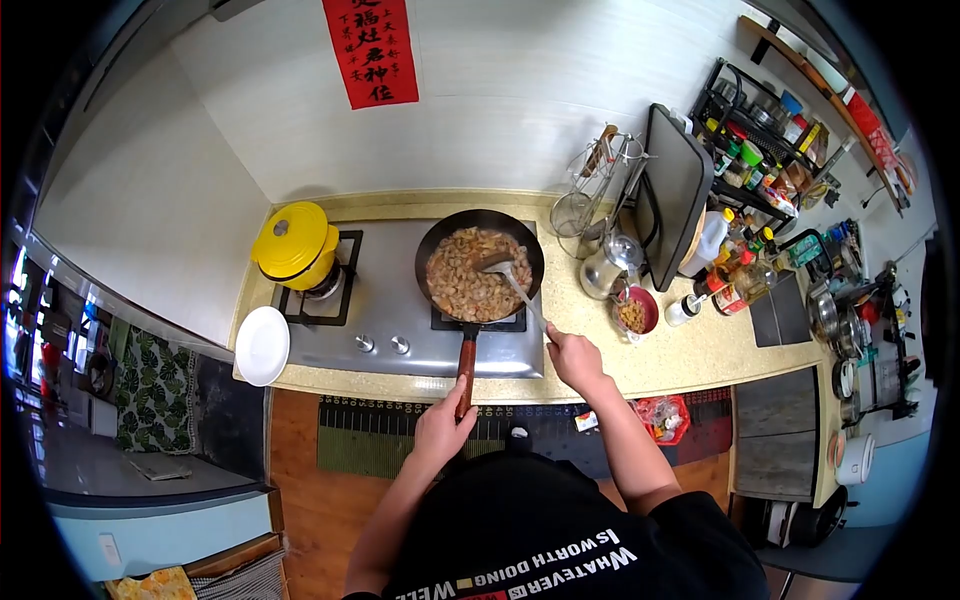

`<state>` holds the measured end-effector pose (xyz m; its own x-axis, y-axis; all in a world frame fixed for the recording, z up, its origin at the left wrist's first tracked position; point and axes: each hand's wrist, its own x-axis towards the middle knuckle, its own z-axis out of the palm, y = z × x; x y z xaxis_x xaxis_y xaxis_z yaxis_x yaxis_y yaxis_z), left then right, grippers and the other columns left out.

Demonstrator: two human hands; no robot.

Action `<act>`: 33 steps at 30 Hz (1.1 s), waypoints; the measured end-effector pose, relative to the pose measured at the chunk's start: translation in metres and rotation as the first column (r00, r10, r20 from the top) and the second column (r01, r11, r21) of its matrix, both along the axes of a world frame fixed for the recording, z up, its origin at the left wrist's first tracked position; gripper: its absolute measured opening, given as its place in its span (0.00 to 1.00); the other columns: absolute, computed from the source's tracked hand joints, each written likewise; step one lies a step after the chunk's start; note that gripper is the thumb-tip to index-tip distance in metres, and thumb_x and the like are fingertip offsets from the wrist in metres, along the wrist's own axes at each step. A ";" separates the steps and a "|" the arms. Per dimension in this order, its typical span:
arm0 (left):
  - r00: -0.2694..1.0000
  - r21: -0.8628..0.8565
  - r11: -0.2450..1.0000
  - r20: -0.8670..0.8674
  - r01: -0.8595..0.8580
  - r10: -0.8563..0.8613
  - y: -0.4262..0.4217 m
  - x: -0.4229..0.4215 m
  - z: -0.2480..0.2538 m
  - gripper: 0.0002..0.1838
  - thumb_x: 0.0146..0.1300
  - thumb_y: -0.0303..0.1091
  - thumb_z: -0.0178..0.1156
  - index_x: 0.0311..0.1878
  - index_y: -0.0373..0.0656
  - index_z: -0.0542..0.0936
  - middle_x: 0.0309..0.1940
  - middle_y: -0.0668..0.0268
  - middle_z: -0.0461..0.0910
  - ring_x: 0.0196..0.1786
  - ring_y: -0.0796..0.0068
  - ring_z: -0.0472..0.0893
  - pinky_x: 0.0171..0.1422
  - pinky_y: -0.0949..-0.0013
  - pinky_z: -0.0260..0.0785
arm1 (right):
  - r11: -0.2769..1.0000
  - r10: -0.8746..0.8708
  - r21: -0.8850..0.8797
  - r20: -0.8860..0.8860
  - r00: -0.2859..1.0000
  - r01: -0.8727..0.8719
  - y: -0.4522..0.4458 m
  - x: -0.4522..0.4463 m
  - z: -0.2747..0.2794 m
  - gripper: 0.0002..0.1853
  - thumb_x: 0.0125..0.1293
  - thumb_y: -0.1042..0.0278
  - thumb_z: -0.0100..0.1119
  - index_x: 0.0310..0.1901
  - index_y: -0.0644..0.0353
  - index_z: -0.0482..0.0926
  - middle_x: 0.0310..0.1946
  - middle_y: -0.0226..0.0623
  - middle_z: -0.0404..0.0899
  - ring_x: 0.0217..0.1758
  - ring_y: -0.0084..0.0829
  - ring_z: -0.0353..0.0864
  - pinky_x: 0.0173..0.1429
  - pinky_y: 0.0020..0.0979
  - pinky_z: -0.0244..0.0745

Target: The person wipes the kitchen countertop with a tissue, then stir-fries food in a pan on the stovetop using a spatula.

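A dark frying pan (428, 248) full of small pieces of browned food (468, 280) sits on the right burner of the steel stove. My left hand (443, 428) is closed round the end of its wooden handle (467, 362), which points toward me. In my right hand (575, 360) is the grey handle of a spatula (522, 292). The spatula's head rests in the food at the right of the pan, partly covered by it.
A yellow lidded pot (292, 245) stands on the left burner, with a white plate (263, 346) at the counter's left edge. Right of the stove are a metal pot (610, 268), a red bowl (648, 310), an upright board (680, 195) and several bottles.
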<state>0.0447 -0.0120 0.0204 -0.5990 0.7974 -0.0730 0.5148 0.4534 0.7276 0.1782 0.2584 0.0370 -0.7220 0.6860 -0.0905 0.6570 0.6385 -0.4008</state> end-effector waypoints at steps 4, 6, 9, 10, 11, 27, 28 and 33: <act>1.000 -0.002 1.000 0.001 0.004 -0.004 0.000 -0.001 0.001 0.37 0.69 0.44 0.67 0.80 0.52 0.69 0.40 0.48 0.86 0.42 0.45 0.87 0.49 0.50 0.80 | 1.000 0.005 0.019 -0.012 1.000 -0.004 -0.001 0.001 0.001 0.19 0.75 0.61 0.57 0.63 0.51 0.85 0.36 0.55 0.88 0.39 0.56 0.88 0.48 0.53 0.83; 1.000 0.004 1.000 -0.008 0.008 -0.008 0.000 0.000 0.000 0.37 0.69 0.44 0.67 0.80 0.52 0.69 0.40 0.48 0.86 0.43 0.45 0.87 0.49 0.50 0.80 | 1.000 0.009 0.020 -0.012 1.000 -0.009 -0.001 0.002 0.000 0.19 0.75 0.61 0.57 0.63 0.51 0.85 0.36 0.55 0.88 0.39 0.56 0.88 0.48 0.53 0.83; 1.000 -0.004 1.000 0.001 0.004 -0.004 0.000 -0.001 -0.001 0.38 0.69 0.45 0.67 0.80 0.52 0.68 0.41 0.49 0.87 0.44 0.45 0.87 0.50 0.51 0.80 | 1.000 0.013 0.023 -0.036 0.999 -0.012 -0.001 0.001 0.000 0.18 0.75 0.61 0.57 0.62 0.52 0.85 0.35 0.55 0.88 0.39 0.57 0.88 0.48 0.53 0.83; 1.000 -0.018 1.000 0.026 0.000 0.001 0.000 0.000 0.003 0.38 0.69 0.45 0.67 0.81 0.52 0.68 0.41 0.49 0.87 0.44 0.45 0.87 0.50 0.51 0.80 | 1.000 0.009 0.016 -0.030 1.000 -0.008 -0.002 -0.001 0.001 0.18 0.75 0.61 0.57 0.62 0.52 0.85 0.35 0.55 0.88 0.39 0.57 0.88 0.48 0.53 0.83; 0.999 -0.034 0.999 0.051 -0.004 0.006 0.000 0.000 0.005 0.38 0.69 0.45 0.67 0.81 0.52 0.68 0.42 0.49 0.87 0.44 0.45 0.87 0.50 0.51 0.80 | 1.000 0.004 0.008 -0.023 1.000 -0.004 -0.002 -0.001 0.003 0.18 0.75 0.61 0.57 0.61 0.52 0.86 0.35 0.55 0.88 0.39 0.57 0.88 0.48 0.53 0.83; 1.000 -0.011 1.000 0.014 0.001 -0.001 -0.001 -0.001 -0.005 0.38 0.70 0.47 0.66 0.81 0.54 0.68 0.41 0.47 0.86 0.44 0.44 0.87 0.49 0.49 0.80 | 1.000 0.016 0.026 -0.037 0.999 -0.015 -0.003 0.000 -0.001 0.19 0.73 0.63 0.59 0.62 0.54 0.85 0.35 0.56 0.87 0.38 0.57 0.88 0.46 0.53 0.83; 1.000 -0.009 1.000 0.007 0.001 -0.001 -0.002 -0.001 -0.006 0.38 0.70 0.47 0.66 0.81 0.54 0.68 0.41 0.48 0.86 0.43 0.44 0.87 0.49 0.49 0.80 | 0.999 0.017 0.030 -0.040 0.999 -0.016 -0.003 0.000 -0.002 0.19 0.73 0.63 0.59 0.62 0.54 0.85 0.35 0.56 0.87 0.38 0.57 0.88 0.46 0.53 0.83; 1.000 0.003 1.000 0.015 -0.008 0.008 -0.001 0.000 -0.007 0.38 0.69 0.46 0.67 0.81 0.54 0.68 0.40 0.48 0.86 0.43 0.44 0.87 0.48 0.50 0.80 | 0.999 0.019 0.028 -0.039 0.999 -0.018 -0.003 0.000 -0.001 0.19 0.73 0.63 0.60 0.62 0.53 0.85 0.35 0.55 0.87 0.38 0.57 0.88 0.46 0.53 0.83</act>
